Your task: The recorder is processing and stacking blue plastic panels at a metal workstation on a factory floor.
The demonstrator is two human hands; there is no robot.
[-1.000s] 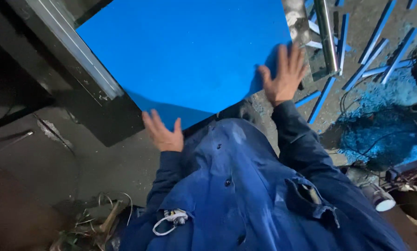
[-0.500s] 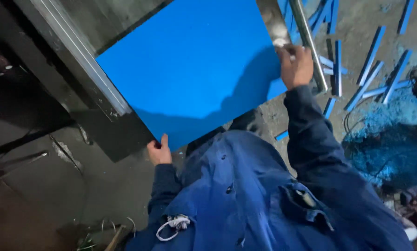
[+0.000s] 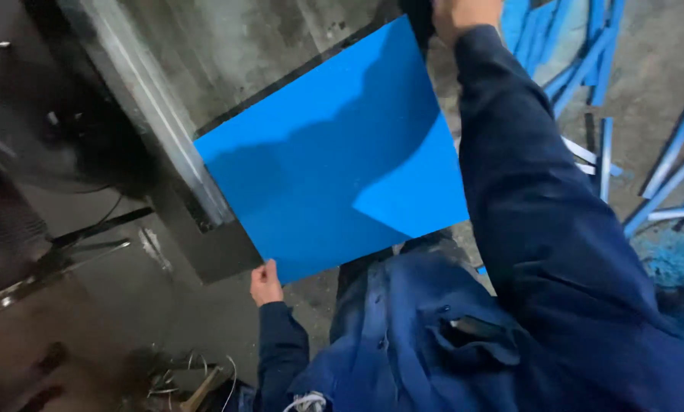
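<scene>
A flat square blue sheet (image 3: pixel 334 156) is held tilted in front of me, above a grey machine bed (image 3: pixel 227 46). My left hand (image 3: pixel 265 283) grips the sheet's near lower corner from below. My right hand (image 3: pixel 464 14) grips the far upper corner at the top of the view, with the arm in a dark blue sleeve stretched along the sheet's right edge. My blue work jacket (image 3: pixel 433 343) fills the lower middle.
A metal rail (image 3: pixel 155 126) runs along the machine's edge at the left. Several narrow blue offcut strips (image 3: pixel 609 145) lie on the concrete floor at the right. Wire scraps (image 3: pixel 193 378) lie by my feet.
Both hands went from resting flat on the sheet to gripping its opposite corners. The sheet has come off the machine bed and turned, with my right hand moving up and away.
</scene>
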